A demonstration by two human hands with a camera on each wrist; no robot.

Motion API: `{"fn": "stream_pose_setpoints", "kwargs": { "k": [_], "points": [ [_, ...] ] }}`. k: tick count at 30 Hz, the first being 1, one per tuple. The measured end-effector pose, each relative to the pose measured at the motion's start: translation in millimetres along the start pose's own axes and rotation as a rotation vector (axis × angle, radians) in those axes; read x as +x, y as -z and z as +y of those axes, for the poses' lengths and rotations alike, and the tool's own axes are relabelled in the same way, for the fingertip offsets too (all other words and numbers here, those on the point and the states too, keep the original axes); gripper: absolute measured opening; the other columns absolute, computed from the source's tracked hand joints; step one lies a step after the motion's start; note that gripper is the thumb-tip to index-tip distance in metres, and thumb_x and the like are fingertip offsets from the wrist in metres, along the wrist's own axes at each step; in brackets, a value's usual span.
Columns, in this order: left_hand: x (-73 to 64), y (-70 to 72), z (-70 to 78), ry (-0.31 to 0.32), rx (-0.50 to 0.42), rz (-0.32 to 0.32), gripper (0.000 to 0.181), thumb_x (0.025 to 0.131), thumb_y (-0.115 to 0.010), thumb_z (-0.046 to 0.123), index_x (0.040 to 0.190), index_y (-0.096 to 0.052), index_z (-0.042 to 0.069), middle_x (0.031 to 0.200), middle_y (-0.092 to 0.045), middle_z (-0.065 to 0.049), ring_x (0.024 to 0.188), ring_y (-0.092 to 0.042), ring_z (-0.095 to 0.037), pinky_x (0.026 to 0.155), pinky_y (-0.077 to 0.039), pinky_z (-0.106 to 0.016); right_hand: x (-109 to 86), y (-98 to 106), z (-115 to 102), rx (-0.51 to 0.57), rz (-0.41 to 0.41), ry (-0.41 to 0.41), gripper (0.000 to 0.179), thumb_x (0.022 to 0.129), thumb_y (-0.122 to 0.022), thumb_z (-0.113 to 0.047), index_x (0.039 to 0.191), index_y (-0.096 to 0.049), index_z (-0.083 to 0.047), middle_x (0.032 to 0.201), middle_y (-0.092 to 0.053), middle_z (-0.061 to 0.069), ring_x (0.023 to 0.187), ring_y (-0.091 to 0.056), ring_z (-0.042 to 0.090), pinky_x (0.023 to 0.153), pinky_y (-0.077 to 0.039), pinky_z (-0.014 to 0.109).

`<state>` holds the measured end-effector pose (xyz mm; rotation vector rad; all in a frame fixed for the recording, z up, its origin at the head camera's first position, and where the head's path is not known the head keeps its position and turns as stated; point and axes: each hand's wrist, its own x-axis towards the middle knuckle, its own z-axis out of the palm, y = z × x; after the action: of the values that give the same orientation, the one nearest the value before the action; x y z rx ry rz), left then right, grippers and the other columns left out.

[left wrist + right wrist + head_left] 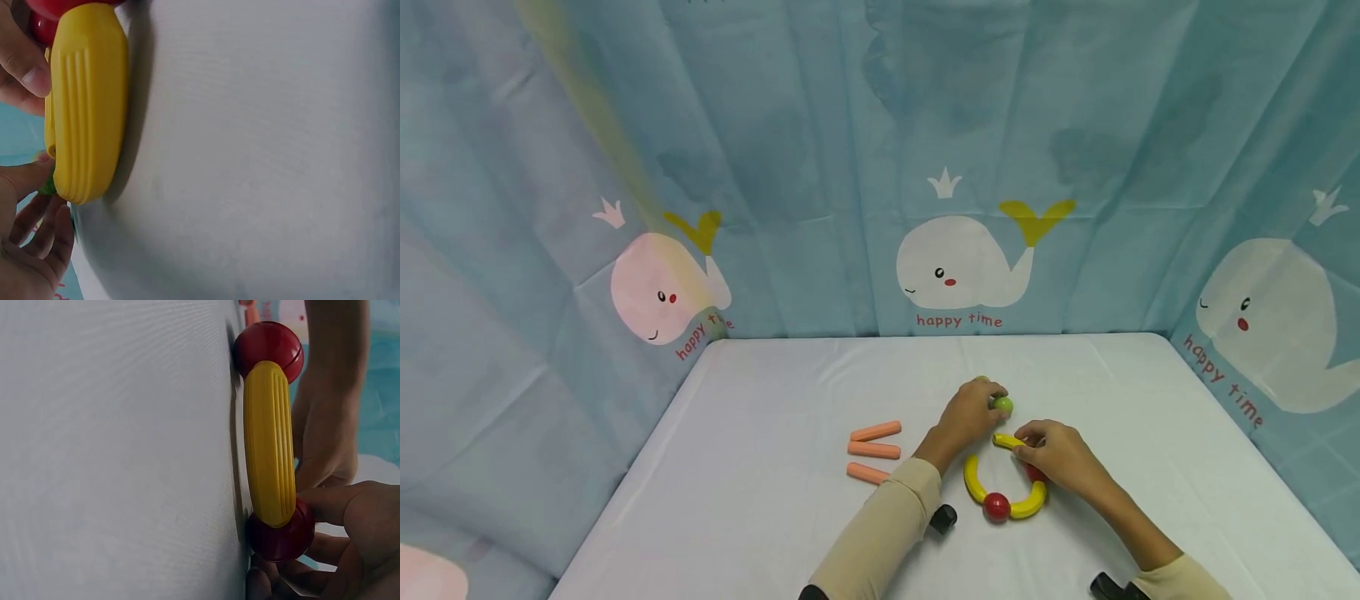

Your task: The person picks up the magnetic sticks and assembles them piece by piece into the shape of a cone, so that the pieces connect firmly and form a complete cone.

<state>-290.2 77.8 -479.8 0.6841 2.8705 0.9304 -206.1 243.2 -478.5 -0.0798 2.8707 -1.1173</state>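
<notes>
In the head view my left hand [973,410] pinches a green ball [1003,405] between thumb and fingers, and a bit of another green piece [982,379] shows behind it. Red balls and yellow curved sticks form an open ring on the table, with one red ball [996,507] at its front. My right hand [1058,452] holds the upper yellow curved stick [1006,440] near a second red ball [1035,472], which the hand partly covers. Seen from the right wrist, a ribbed yellow stick [269,444] joins two red balls, and right fingers touch the lower ball [281,540].
Three orange sticks [874,450] lie left of the ring, the nearest partly behind the left sleeve. A white cloth covers the table [760,517]. Blue curtains [805,167] with whale prints hang behind and at both sides.
</notes>
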Motion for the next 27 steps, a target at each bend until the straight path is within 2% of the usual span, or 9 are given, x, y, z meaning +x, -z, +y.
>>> {"fn": "stream_pose_setpoints", "kwargs": {
  "k": [3,10,18,27],
  "points": [
    [-1.6,0.5,-1.2,-0.003,-0.013,0.004,0.034,0.096,-0.082,0.022,0.129,-0.075,0.017,0.113,-0.07,0.006,0.099,-0.062,-0.005,0.095,-0.054,-0.022,0.5,0.0,-1.5,-0.007,-0.004,-0.003,0.024,0.093,-0.079,-0.017,0.112,-0.077,-0.001,0.091,-0.069,0.003,0.083,-0.06,0.018,0.07,-0.054,0.027],
    [-7.3,0.9,-8.1,-0.001,-0.026,0.022,0.04,0.098,-0.079,0.025,0.137,-0.072,0.018,0.131,-0.066,-0.001,0.107,-0.061,-0.007,0.1,-0.053,-0.023,3.7,-0.9,-3.8,-0.034,-0.002,0.008,0.025,0.09,-0.081,-0.017,0.109,-0.078,0.0,0.09,-0.068,0.003,0.084,-0.059,0.019,0.073,-0.054,0.031],
    [-19.1,10.1,-16.2,0.001,-0.145,0.021,0.034,0.098,-0.079,0.023,0.13,-0.074,0.014,0.116,-0.062,-0.004,0.092,-0.057,-0.004,0.084,-0.053,-0.017,5.6,-2.2,-3.7,-0.071,-0.004,-0.012,0.025,0.089,-0.083,-0.015,0.108,-0.078,0.002,0.092,-0.07,0.005,0.085,-0.06,0.02,0.076,-0.057,0.035],
    [-37.8,14.5,-22.7,-0.026,-0.208,0.011,0.037,0.096,-0.081,0.022,0.131,-0.072,0.012,0.12,-0.072,0.001,0.096,-0.066,-0.003,0.082,-0.055,-0.017,4.8,-0.9,-2.8,-0.071,-0.003,-0.012,0.023,0.09,-0.082,-0.015,0.107,-0.078,0.001,0.092,-0.069,0.005,0.085,-0.059,0.02,0.077,-0.056,0.036]
  ]
}}
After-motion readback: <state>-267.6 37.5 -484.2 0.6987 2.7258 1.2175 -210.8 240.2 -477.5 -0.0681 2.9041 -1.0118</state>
